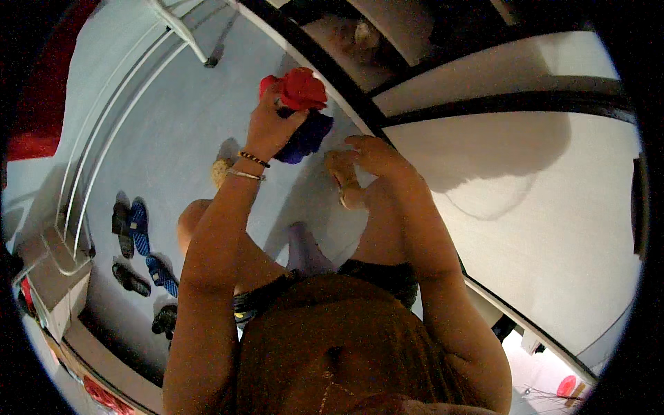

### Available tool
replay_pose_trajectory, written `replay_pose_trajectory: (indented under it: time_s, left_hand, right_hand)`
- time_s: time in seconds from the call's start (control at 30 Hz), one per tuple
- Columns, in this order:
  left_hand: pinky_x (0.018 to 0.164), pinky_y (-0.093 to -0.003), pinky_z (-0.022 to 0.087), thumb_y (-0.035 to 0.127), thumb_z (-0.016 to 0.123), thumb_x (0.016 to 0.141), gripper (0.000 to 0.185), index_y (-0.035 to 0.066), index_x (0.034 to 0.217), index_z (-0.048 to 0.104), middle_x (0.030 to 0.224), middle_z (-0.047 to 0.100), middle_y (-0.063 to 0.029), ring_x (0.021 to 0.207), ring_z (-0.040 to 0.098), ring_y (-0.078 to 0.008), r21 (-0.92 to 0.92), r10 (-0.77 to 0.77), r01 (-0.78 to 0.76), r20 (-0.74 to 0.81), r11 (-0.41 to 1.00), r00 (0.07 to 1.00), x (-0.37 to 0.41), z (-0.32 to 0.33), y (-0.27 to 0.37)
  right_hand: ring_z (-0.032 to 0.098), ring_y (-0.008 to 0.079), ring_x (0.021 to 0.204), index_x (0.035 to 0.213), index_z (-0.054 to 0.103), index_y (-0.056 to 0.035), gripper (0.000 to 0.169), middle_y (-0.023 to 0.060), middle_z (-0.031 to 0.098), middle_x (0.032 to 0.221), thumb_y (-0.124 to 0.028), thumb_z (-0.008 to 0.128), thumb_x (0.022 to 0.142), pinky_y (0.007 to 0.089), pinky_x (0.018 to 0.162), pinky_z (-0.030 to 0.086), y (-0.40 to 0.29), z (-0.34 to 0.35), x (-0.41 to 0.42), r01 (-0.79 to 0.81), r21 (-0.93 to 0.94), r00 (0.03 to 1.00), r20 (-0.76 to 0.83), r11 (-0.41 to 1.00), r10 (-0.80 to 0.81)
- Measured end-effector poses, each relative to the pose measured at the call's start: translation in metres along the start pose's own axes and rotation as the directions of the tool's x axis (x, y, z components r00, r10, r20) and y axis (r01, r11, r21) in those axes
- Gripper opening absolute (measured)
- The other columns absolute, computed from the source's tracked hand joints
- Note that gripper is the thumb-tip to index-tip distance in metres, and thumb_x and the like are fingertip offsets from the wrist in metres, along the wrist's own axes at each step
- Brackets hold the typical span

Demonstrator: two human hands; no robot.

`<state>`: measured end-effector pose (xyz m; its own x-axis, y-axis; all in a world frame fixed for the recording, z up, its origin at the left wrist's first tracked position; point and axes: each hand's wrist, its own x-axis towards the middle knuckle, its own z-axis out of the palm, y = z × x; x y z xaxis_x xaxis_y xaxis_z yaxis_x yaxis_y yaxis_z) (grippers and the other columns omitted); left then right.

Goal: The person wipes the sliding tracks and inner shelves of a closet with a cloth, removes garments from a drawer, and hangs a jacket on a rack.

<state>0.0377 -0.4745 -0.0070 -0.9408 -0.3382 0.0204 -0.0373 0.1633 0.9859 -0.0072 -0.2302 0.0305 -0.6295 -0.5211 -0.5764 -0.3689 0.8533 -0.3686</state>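
Note:
My left hand [272, 124], with two bracelets at the wrist, grips a red ruffled piece [302, 89] and a dark blue-purple ruffled piece [308, 137]. Both look like artificial flowers, though blur hides their exact make. They are held above the grey-blue floor [207, 114], and whatever lies inside the palm is hidden. My right hand [381, 155] is over my right knee with its fingers apart and nothing visible in them. Just beyond its fingertips is my right foot in a yellowish sandal [342, 176]. A yellowish fuzzy thing [222, 172] shows beside my left forearm.
White metal tubing [111, 114] of a rack curves along the left. Blue slippers [139, 228] and black slippers [129, 280] lie on the floor. A large white panel [519, 228] with dark edging [378, 122] rises at my right. Red fabric [39, 104] hangs at upper left.

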Motion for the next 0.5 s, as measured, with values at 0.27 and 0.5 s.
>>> replay_pose_trajectory:
  time_s: [0.27, 0.5]
  left_hand:
    - [0.084, -0.034, 0.047, 0.028, 0.073, 0.073, 0.064, 0.003, 0.124, 0.043, 0.107, 0.061, -0.0136, 0.095, 0.06, -0.0241, -0.261, -0.19, 0.188, 0.017, 0.947, 0.982, 0.007, -0.006, 0.007]
    - [0.088, -0.0337, 0.046, 0.028, 0.067, 0.081, 0.053, 0.008, 0.124, 0.045, 0.114, 0.058, -0.0071, 0.102, 0.057, -0.0199, -0.763, -0.221, 0.375, 0.303, 0.527, 0.927, -0.003, -0.001, 0.034]
  right_hand:
    - [0.053, 0.0222, 0.111, 0.13, 0.045, -0.0107, 0.049, 0.0111, 0.056, 0.118, -0.031, 0.057, 0.087, 0.0338, 0.09, 0.043, -0.019, -0.006, 0.004, 0.145, 0.554, 0.97, -0.243, 0.82, -0.007]
    - [0.056, 0.022, 0.104, 0.131, 0.04, -0.0102, 0.053, 0.0076, 0.055, 0.116, -0.022, 0.061, 0.083, 0.0361, 0.087, 0.047, -0.118, -0.003, 0.004, 0.149, 0.964, 0.969, -0.187, 0.218, 0.164]
